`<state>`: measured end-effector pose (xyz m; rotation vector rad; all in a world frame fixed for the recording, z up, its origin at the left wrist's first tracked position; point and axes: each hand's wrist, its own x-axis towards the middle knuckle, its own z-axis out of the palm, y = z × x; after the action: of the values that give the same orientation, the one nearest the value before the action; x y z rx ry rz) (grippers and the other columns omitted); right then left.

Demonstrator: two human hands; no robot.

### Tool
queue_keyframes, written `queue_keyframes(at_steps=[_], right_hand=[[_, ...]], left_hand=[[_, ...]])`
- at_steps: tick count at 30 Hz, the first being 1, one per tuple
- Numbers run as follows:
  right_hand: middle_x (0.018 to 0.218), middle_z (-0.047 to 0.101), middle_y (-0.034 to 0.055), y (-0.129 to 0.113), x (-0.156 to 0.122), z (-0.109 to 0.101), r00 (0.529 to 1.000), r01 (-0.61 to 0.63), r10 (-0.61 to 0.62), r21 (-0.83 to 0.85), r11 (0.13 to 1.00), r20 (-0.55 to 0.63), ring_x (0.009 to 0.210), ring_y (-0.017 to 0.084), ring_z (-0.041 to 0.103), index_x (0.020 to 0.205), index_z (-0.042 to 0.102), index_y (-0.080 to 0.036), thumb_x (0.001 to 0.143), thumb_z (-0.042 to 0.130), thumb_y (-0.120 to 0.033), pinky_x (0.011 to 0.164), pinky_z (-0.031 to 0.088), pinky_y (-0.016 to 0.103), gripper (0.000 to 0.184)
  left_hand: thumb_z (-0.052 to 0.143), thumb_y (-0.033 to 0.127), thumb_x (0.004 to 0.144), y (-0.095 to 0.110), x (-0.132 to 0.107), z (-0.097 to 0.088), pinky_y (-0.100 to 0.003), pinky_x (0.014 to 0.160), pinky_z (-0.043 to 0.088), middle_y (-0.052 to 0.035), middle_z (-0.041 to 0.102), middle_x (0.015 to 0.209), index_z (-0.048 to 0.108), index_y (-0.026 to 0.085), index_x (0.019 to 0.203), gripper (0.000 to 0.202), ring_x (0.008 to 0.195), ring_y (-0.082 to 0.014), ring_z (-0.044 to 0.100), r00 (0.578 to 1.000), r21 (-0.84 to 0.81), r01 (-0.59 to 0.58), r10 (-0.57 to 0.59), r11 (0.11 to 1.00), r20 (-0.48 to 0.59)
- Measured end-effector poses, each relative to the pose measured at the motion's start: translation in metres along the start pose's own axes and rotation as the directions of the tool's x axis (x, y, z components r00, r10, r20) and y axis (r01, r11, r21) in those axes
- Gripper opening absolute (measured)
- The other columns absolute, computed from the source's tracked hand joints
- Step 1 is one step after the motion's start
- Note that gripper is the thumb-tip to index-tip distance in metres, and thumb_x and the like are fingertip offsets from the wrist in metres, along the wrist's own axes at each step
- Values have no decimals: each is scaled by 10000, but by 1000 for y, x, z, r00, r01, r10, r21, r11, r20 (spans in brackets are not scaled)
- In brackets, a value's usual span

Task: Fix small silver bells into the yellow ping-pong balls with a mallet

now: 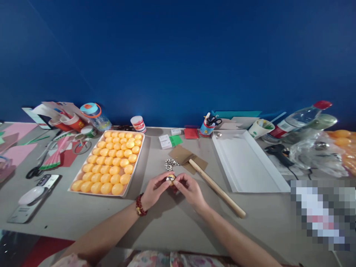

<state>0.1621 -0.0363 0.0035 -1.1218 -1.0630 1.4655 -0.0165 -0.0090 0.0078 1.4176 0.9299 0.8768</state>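
My left hand [156, 191] and my right hand [189, 189] meet at the middle of the grey table [167, 222], fingers curled together around one small orange ball [170, 179] with a shiny silver piece on top. A red bead bracelet [139, 205] sits on my left wrist. Just beyond the hands lies a small heap of silver pieces [170, 163]. A wooden mallet [214, 185] lies to the right of my right hand, its head on a brown card [180, 154].
A white tray [80, 181] filled with several orange balls stands at the left. An empty white tray [244, 163] stands at the right. Scissors [36, 168], a phone [47, 181], cups, a glue gun [278, 152] and bottles crowd the edges.
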Motion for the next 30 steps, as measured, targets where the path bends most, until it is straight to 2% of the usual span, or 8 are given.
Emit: queue_keyframes(at_steps=[10,16,24,30], right_hand=[[701,643,2,1,0,1,1000,3,-3,-18,1000,-24,617,150,618,816,588,-191,826,684,-503,628,540,293,326],[724,650,3,4,1,-2,1000,-6,6,8,1000,2,641,147,625,832,593,-187,827,691,-483,651,542,289,312],[702,645,-2,0,2,-2,1000,-22,22,20,1000,13,630,146,624,812,584,-190,814,705,-479,644,530,279,313],[711,643,-1,2,1,-1,1000,-14,14,37,999,15,633,141,614,819,578,-189,823,701,-467,639,529,276,304]], left_hand=[[590,355,905,0,1,1,-393,1003,512,-117,671,1275,655,173,1228,377,1165,-271,624,1000,-16,-1,1,1000,-3],[598,360,901,-1,1,2,-381,976,529,-120,666,1275,658,171,1206,364,1130,-264,638,1000,-66,23,-23,998,0],[606,369,894,-3,1,1,-395,970,530,-113,672,1267,655,175,1219,381,1119,-273,641,998,-88,62,-61,994,17],[603,360,895,-3,1,1,-414,991,514,-118,670,1271,662,178,1218,376,1135,-280,636,999,-71,51,-50,996,12]])
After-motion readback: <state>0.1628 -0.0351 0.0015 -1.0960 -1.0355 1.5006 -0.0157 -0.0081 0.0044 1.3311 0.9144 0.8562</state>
